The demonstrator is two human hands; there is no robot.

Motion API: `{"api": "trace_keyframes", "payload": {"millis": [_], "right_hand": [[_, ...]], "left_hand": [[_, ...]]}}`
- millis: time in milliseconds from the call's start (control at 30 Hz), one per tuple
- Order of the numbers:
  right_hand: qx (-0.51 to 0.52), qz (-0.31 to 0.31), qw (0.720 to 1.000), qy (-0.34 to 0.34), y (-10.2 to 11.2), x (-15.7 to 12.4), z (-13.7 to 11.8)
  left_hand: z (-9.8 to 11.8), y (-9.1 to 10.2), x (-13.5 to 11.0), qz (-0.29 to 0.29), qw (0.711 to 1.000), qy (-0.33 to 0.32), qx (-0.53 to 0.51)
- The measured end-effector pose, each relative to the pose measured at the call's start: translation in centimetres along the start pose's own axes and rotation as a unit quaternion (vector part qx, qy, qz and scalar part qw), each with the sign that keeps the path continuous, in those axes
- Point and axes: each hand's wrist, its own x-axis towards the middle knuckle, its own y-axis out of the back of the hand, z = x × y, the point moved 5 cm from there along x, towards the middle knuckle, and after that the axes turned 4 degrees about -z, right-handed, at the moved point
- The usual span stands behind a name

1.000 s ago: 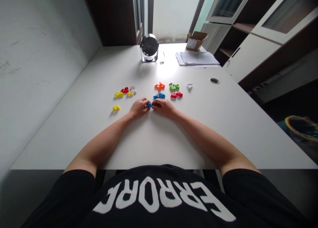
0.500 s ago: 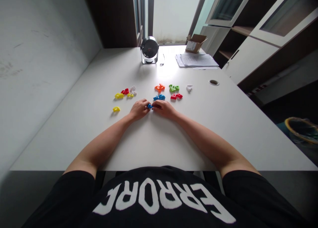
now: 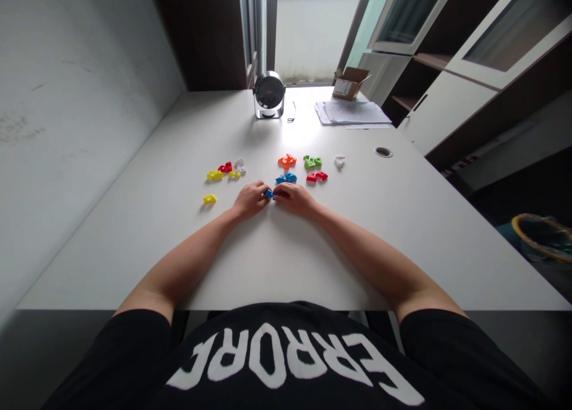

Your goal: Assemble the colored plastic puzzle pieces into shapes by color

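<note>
My left hand point(image 3: 249, 199) and my right hand point(image 3: 292, 198) rest on the white table point(image 3: 286, 255), fingertips meeting and pinched on a small blue plastic piece point(image 3: 269, 193). Just beyond lie more blue pieces point(image 3: 286, 177), orange pieces point(image 3: 286, 160), green pieces point(image 3: 312, 161), red pieces point(image 3: 317, 176) and a white piece point(image 3: 339, 161). To the left are a yellow piece point(image 3: 214, 175), red pieces point(image 3: 226, 167), a pale piece point(image 3: 240, 163) and a lone yellow piece point(image 3: 210, 199).
A small round fan point(image 3: 269, 93) stands at the table's back. A stack of papers point(image 3: 351, 112) and an open cardboard box point(image 3: 349, 83) lie at the back right. A cable hole point(image 3: 383, 152) is on the right. A wall runs along the left.
The hands stay pinched on the blue piece with hardly any motion. The camera has tilted a little, so everything sits slightly lower in the picture.
</note>
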Motion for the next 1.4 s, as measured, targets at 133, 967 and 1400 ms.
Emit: {"api": "trace_keyframes", "payload": {"millis": [133,967,1400], "right_hand": [[-0.003,0.004,1.0,0.0,0.01,0.01,0.07],[-0.001,0.004,1.0,0.01,-0.03,0.05,0.26],[0.003,0.004,1.0,0.011,0.12,0.16,-0.06]], "left_hand": [[0.0,0.03,-0.01,0.0,1.0,-0.001,-0.001],[0.27,0.28,0.04,-0.005,1.0,-0.001,0.0],[0.16,0.26,0.1,-0.002,1.0,-0.006,-0.002]]}}
